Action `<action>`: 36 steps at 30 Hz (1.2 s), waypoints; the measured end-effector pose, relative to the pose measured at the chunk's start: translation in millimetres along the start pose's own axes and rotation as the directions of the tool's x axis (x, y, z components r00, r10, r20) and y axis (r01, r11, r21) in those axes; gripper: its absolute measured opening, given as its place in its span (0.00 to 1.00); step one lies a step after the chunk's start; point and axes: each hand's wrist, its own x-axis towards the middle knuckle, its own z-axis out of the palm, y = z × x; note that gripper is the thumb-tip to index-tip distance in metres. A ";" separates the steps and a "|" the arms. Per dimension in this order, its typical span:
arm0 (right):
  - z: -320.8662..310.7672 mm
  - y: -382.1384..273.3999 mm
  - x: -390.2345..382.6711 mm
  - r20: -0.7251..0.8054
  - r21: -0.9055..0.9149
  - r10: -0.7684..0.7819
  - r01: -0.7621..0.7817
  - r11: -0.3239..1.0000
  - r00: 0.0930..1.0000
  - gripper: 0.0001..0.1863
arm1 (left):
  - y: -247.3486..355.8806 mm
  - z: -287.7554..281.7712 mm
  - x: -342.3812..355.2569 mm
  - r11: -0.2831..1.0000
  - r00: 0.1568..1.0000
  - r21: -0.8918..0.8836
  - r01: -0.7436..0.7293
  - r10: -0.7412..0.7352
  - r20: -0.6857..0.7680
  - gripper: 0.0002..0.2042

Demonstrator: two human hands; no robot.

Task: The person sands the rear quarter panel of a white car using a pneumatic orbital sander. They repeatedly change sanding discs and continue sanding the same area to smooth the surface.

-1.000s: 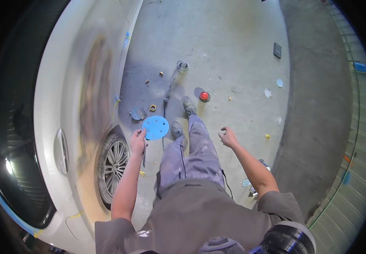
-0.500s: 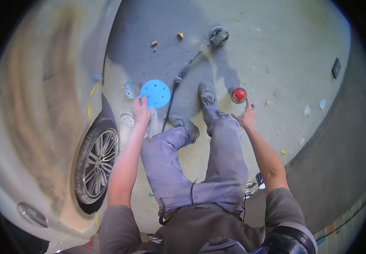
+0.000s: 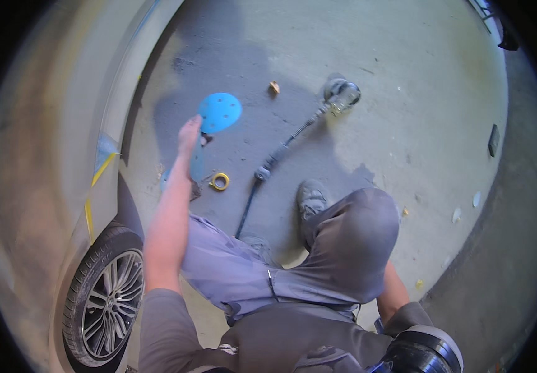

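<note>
My left hand (image 3: pixel 189 138) is closed on the edge of a round blue sanding disc (image 3: pixel 220 112) with several holes, held out over the floor. A second, paler disc-like piece (image 3: pixel 197 163) hangs by the same hand; I cannot tell if it is gripped too. Beyond my knees a dusty sander (image 3: pixel 341 96) lies on the floor, its hose (image 3: pixel 279 152) running back towards my feet. My right forearm (image 3: pixel 393 291) goes down behind my raised right knee, which hides the right hand.
A car body (image 3: pixel 63 155) with a wheel (image 3: pixel 113 304) and yellow masking tape (image 3: pixel 103 171) lines the left. On the floor are a yellow tape roll (image 3: pixel 219 181), a brown lump (image 3: pixel 274 87) and, far right, a dark block (image 3: pixel 493 140).
My right hand has moved back out of sight behind the raised knee. The red-topped round thing near it no longer shows. My left hand, still holding the blue disc, has shifted left and forward.
</note>
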 end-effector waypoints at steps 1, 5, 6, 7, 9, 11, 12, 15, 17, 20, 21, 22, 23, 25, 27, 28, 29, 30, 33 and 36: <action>1.3 9.5 10.2 -0.014 0.002 0.013 -0.013 1.000 1.000 0.53 | -1.8 -10.8 6.1 1.000 0.999 0.007 0.005 -0.004 -0.037 0.11; 0.8 27.4 55.1 -0.070 0.006 0.050 -0.050 0.999 0.996 0.52 | -20.1 -50.9 32.4 0.990 0.990 0.134 0.047 -0.028 -0.140 0.14; -3.7 25.5 59.9 -0.083 -0.043 0.039 -0.043 0.998 0.996 0.51 | -25.7 -57.7 44.0 0.962 0.987 0.266 -0.057 0.094 -0.128 0.15; -11.0 20.4 63.4 -0.105 -0.125 0.018 -0.031 0.992 0.994 0.50 | -31.9 -64.7 54.1 0.925 0.973 0.360 -0.121 0.183 -0.143 0.16; -28.5 0.0 63.2 -0.133 -0.299 -0.028 -0.013 0.954 0.991 0.48 | -44.6 -79.0 70.7 0.784 0.919 0.591 -0.191 0.354 -0.172 0.19; -47.1 -37.2 67.4 -0.215 -0.261 -0.081 0.023 0.965 0.973 0.47 | -55.0 -92.3 79.6 0.650 0.887 0.742 -0.162 0.426 -0.179 0.19; -48.9 -61.6 76.5 -0.274 -0.233 -0.141 0.077 0.969 0.951 0.47 | -58.8 -97.4 81.3 0.611 0.873 0.782 -0.122 0.441 -0.209 0.19; -22.0 -152.5 135.1 -0.005 0.144 -0.037 0.037 0.989 0.999 0.46 | -66.6 -108.3 71.5 0.560 0.926 0.820 -0.122 0.361 -0.109 0.19; 21.1 -218.9 184.3 -0.002 0.027 -0.103 0.103 0.994 0.995 0.49 | -69.3 -108.1 56.6 0.492 0.961 0.869 -0.049 0.262 -0.094 0.19; 84.3 -305.4 248.9 0.363 0.403 0.189 -0.336 0.851 0.912 0.58 | -64.5 -98.2 27.0 0.240 0.965 0.962 0.134 0.190 -0.181 0.25; 99.7 -329.2 272.5 0.386 0.435 0.186 -0.356 0.827 0.903 0.61 | -63.7 -91.2 16.0 0.041 0.937 0.993 0.107 0.329 -0.115 0.26; 118.0 -345.7 286.3 0.218 0.393 0.098 -0.180 0.902 0.971 0.61 | -59.1 -84.5 9.4 -0.046 0.929 0.993 0.106 0.360 -0.082 0.27; 136.7 -358.9 300.4 0.160 0.239 0.103 -0.139 0.961 0.982 0.61 | -57.8 -77.8 1.2 0.042 0.905 0.997 0.061 0.419 -0.073 0.27; 152.4 -360.5 317.0 0.155 -0.134 0.067 -0.046 0.990 0.986 0.55 | -52.7 -64.4 -7.1 0.207 0.876 0.976 -0.060 0.480 -0.048 0.28; 156.0 -353.8 318.0 0.095 -0.083 0.019 -0.011 0.997 0.995 0.48 | -49.6 -52.9 -14.2 0.404 0.908 0.902 -0.152 0.417 -0.034 0.28; 150.0 -351.3 314.6 0.118 0.027 -0.022 0.019 0.999 0.993 0.46 | -47.8 -46.7 -17.6 0.412 0.904 0.889 -0.198 0.427 0.004 0.28; 136.1 -348.3 306.4 0.114 0.123 -0.042 0.028 0.992 0.993 0.43 | -45.3 -40.1 -21.8 0.416 0.894 0.873 -0.256 0.445 0.050 0.27; 122.7 -355.0 296.7 0.105 0.226 -0.059 0.034 0.973 0.993 0.41 | -41.4 -31.5 -26.1 0.427 0.896 0.856 -0.292 0.436 0.089 0.27; 50.8 -402.3 258.0 0.212 0.677 -0.275 0.062 0.733 0.938 0.35 | -18.6 8.9 -44.5 0.536 0.838 0.703 -0.467 0.523 0.158 0.26; -40.8 -472.4 217.3 0.435 0.827 -0.539 -0.084 0.555 0.721 0.38 | 23.8 79.6 -70.3 0.633 0.760 0.438 -0.639 0.607 0.232 0.26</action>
